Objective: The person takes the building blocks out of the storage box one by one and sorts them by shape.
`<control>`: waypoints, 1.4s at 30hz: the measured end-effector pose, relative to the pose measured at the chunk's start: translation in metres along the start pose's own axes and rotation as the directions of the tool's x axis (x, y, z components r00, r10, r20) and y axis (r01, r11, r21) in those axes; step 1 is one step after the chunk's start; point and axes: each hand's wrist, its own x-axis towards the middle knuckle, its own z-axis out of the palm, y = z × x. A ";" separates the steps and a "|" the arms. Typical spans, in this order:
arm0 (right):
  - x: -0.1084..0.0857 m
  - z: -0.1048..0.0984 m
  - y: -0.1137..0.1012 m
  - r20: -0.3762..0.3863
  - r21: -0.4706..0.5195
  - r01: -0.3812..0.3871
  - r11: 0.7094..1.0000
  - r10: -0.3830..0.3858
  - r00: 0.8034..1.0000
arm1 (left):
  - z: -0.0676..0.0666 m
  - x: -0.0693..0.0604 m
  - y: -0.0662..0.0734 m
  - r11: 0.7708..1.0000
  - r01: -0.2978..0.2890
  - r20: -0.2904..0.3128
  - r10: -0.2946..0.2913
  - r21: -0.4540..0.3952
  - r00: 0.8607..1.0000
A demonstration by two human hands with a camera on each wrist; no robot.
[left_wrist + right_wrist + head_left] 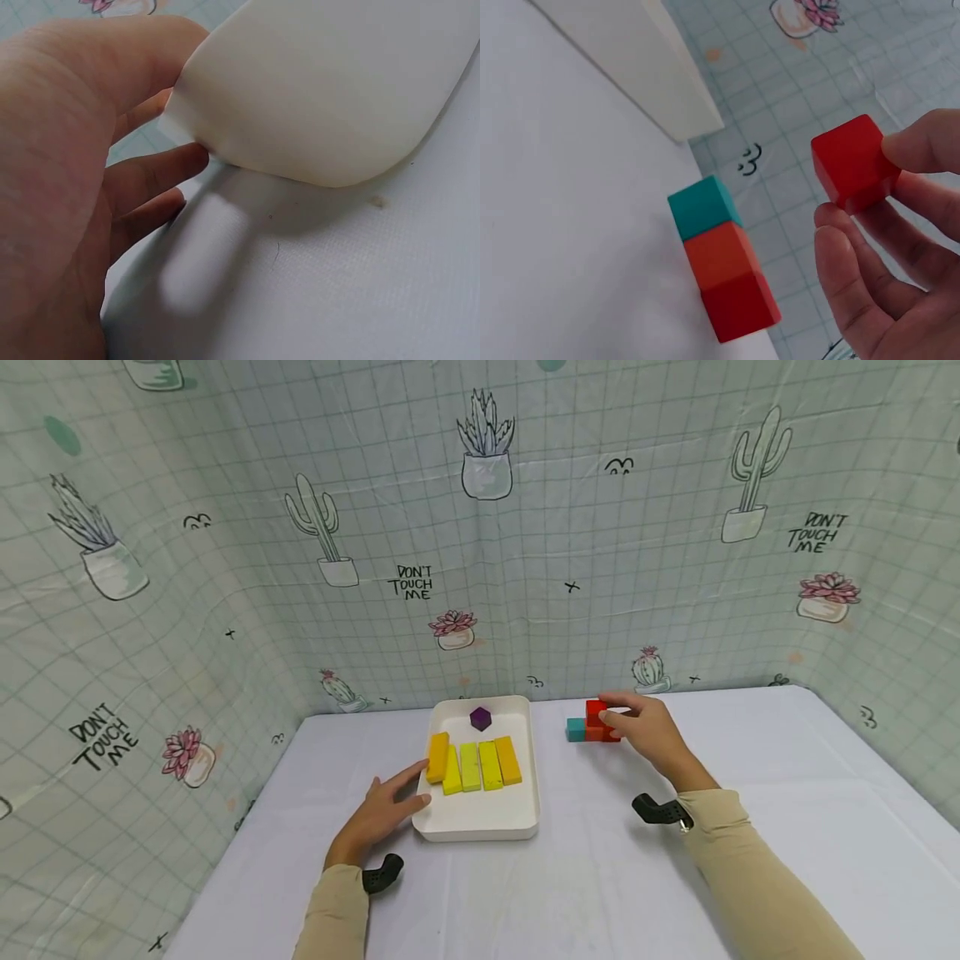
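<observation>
My right hand (651,731) pinches a red cube (855,161) between thumb and fingers. In the right wrist view it is held apart from a row of cubes: a teal cube (705,208), an orange cube (722,259) and another red cube (740,307), side by side on the table. My left hand (382,814) rests at the left edge of a white tray (476,828), its thumb and fingers loosely extended against the rim. Inside the tray lie several yellow and orange-yellow blocks (469,767) in a row, with a purple block (481,719) behind them.
A white cloth covers the table (585,885). Behind it and at both sides hangs a gridded curtain (540,543) printed with potted plants. The tray stands to the left of the cube row, with a gap of bare cloth between them.
</observation>
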 end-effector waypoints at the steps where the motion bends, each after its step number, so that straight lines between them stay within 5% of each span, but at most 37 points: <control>1: -0.001 -0.001 0.001 -0.006 -0.008 0.006 1.000 -0.006 1.000 | 0.000 0.000 0.000 1.000 0.004 0.001 -0.004 -0.002 1.000; 23: -0.006 -0.029 0.030 -0.156 0.005 -0.023 1.000 0.024 0.987 | 0.003 0.001 0.000 1.000 -0.023 -0.011 0.023 0.001 1.000; 42: -0.003 -0.032 0.048 -0.066 -0.100 -0.128 0.987 0.121 0.990 | 0.002 0.002 -0.002 0.999 -0.047 -0.024 0.047 0.012 0.999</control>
